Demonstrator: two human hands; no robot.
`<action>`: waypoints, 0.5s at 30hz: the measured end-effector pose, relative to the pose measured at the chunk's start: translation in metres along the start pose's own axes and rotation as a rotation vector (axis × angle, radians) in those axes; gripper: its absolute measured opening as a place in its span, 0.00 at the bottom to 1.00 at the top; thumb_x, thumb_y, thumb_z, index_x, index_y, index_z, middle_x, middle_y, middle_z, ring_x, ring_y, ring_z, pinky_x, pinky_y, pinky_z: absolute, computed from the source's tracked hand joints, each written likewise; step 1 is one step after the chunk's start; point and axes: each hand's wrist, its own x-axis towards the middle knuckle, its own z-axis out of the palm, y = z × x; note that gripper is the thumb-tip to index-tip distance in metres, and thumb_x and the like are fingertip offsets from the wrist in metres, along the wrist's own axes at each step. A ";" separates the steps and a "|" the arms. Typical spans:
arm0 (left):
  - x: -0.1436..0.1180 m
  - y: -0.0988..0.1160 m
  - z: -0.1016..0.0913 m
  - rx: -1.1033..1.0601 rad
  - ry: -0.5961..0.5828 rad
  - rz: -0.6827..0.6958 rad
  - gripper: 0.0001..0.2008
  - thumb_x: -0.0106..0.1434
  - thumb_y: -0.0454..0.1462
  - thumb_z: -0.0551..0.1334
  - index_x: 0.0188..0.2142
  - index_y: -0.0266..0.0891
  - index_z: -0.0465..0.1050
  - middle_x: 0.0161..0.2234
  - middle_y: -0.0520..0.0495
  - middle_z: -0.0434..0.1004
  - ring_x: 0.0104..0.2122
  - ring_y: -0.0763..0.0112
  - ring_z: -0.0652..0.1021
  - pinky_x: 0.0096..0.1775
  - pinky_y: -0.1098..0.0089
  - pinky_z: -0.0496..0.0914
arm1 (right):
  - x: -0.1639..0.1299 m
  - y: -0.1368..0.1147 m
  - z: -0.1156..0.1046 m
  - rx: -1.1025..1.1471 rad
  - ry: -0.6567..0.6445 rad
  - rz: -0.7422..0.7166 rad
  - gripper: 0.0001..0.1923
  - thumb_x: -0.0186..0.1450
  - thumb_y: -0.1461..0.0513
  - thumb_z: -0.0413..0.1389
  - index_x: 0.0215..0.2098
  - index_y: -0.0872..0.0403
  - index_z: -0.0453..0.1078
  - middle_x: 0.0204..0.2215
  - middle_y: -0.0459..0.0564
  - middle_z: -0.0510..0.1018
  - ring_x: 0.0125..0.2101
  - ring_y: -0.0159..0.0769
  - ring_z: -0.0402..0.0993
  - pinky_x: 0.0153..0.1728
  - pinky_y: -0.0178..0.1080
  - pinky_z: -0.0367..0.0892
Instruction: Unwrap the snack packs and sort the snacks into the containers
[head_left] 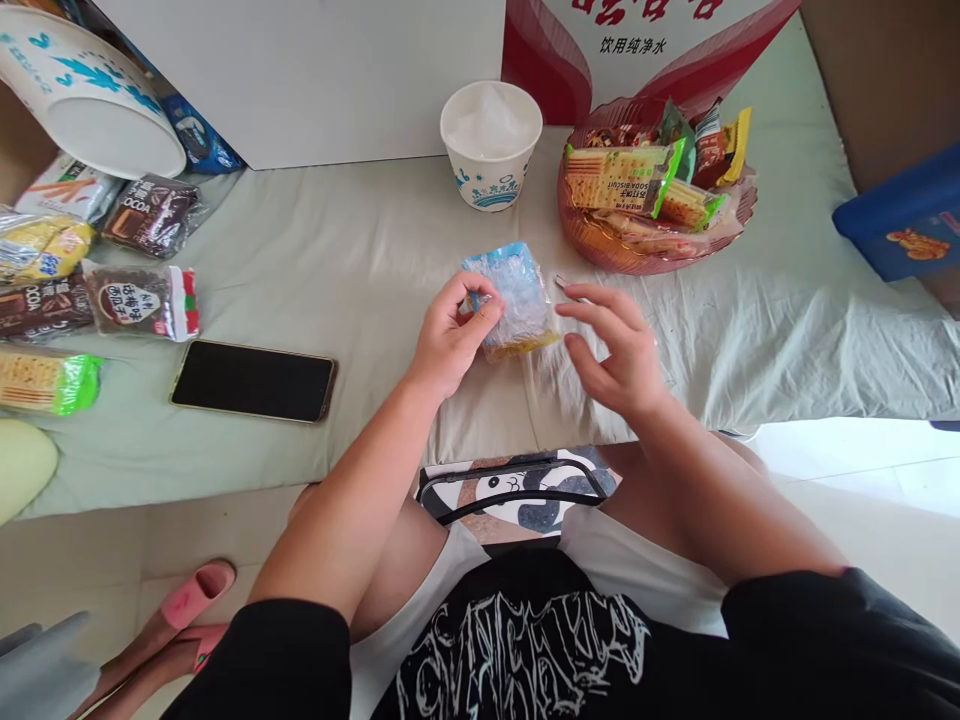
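Wrapped packet (517, 300) nearward of paper cup (486, 180). I see left hand (450, 340) pinching packet; right hand (619, 350), nearward-right of cup, fingers parted. Step, I judge: packet handling; next move calls for steady left pinch.

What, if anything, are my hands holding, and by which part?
Your left hand pinches the packet by its left side. Your right hand is open beside it; whether it touches the small sliver there can't be told.

Single near head-worn view, forward and down over the black shirt (517, 580) onto the pale cloth (375, 250).
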 end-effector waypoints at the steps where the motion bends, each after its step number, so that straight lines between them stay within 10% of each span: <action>1: 0.001 -0.001 -0.001 0.008 0.023 -0.010 0.25 0.58 0.60 0.71 0.35 0.44 0.70 0.33 0.53 0.67 0.26 0.76 0.65 0.26 0.72 0.62 | -0.001 0.003 -0.005 -0.038 0.015 0.060 0.15 0.70 0.60 0.53 0.51 0.47 0.77 0.52 0.56 0.82 0.53 0.51 0.78 0.58 0.57 0.71; 9: 0.006 -0.012 -0.006 -0.089 0.171 -0.073 0.36 0.56 0.50 0.75 0.58 0.58 0.59 0.42 0.51 0.71 0.36 0.69 0.76 0.37 0.68 0.71 | -0.021 0.046 -0.024 -0.471 -0.043 0.349 0.19 0.65 0.56 0.57 0.52 0.52 0.78 0.49 0.60 0.82 0.46 0.55 0.78 0.46 0.55 0.73; 15: 0.010 -0.015 -0.008 -0.111 0.217 -0.099 0.31 0.50 0.49 0.77 0.47 0.48 0.66 0.41 0.51 0.72 0.38 0.69 0.77 0.37 0.69 0.73 | -0.015 0.029 -0.027 -0.176 -0.109 0.522 0.13 0.69 0.54 0.55 0.44 0.52 0.77 0.35 0.54 0.83 0.35 0.45 0.78 0.37 0.45 0.71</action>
